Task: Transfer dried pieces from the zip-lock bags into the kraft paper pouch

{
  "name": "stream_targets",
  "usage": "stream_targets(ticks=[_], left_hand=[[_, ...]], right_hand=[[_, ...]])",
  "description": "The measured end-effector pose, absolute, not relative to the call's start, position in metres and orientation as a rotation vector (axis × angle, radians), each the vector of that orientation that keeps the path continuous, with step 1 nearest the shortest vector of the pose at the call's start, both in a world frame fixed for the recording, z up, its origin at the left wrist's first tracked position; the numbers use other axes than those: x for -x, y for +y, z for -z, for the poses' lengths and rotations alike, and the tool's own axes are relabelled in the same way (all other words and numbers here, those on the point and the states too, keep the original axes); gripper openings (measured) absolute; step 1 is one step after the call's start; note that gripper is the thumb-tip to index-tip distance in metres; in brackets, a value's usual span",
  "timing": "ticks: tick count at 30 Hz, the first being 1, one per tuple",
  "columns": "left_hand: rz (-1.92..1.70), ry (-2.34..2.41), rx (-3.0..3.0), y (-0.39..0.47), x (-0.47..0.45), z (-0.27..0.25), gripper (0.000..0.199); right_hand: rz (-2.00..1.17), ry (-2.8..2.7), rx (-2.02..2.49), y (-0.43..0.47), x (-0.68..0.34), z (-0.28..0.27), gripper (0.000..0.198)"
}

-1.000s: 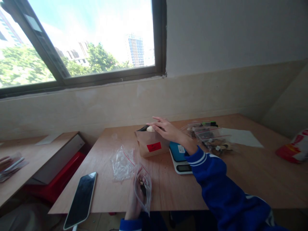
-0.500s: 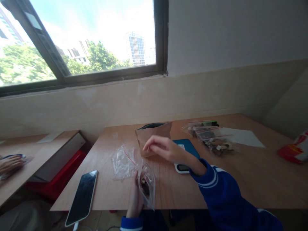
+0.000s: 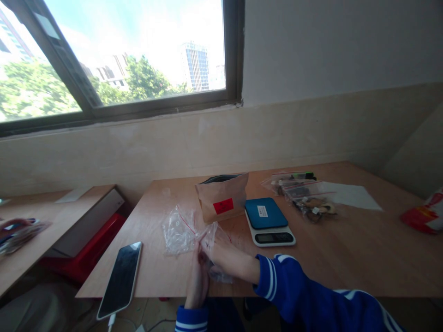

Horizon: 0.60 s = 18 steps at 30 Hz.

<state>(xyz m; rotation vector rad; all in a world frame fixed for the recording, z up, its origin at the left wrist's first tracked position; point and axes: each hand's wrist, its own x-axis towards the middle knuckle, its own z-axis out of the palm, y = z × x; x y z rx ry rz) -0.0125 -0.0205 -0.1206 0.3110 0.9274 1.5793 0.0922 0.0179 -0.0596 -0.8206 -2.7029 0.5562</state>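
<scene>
While both hands met at the near edge of the worktop point(image 3: 346, 258), I watched them work on a small clear zip bag point(image 3: 216, 251) held between them. My left hand point(image 3: 198, 281) rose from below the edge with its fingers closed on the bag's near side, and my right hand point(image 3: 224, 258), reaching across in a blue sleeve with white stripes point(image 3: 277, 286), was closed on the same bag from the right, so the two hands were touching or nearly so. Something dark sat inside the bag, though I could not tell what it was. Just beyond and to the left lay another clear plastic bag point(image 3: 178, 228), crumpled and flat on the wood. Behind those stood a brown paper pouch point(image 3: 223, 198) with a red label, upright and open at the top, and just right of it a small kitchen scale point(image 3: 268, 221) with a blue platform. Farther right lay a pile of filled zip bags point(image 3: 301, 196) beside a white sheet of paper point(image 3: 349, 196). A phone point(image 3: 121, 279) lay face up at the left corner, overhanging the edge. On a neighbouring table to the far left, another person's hand point(image 3: 14, 226) rested on some bags.
</scene>
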Motion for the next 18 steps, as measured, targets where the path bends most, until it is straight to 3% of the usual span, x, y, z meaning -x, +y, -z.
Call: stream_targets(ticks=[3, 11, 18], left_hand=[[-1.607, 0.895, -0.337, -0.021, 0.012, 0.121, 0.031], [-1.583, 0.863, -0.293, -0.021, 0.01, 0.118, 0.035], [-1.589, 0.896, -0.325, -0.021, 0.011, 0.118, 0.034]], right_hand=[[-0.485, -2.746, 0.775, 0.021, -0.096, 0.056, 0.051], [-0.727, -2.788, 0.588, 0.029, -0.114, 0.045, 0.011], [-0.826, -2.674, 0.725, 0.019, -0.111, 0.057, 0.015]])
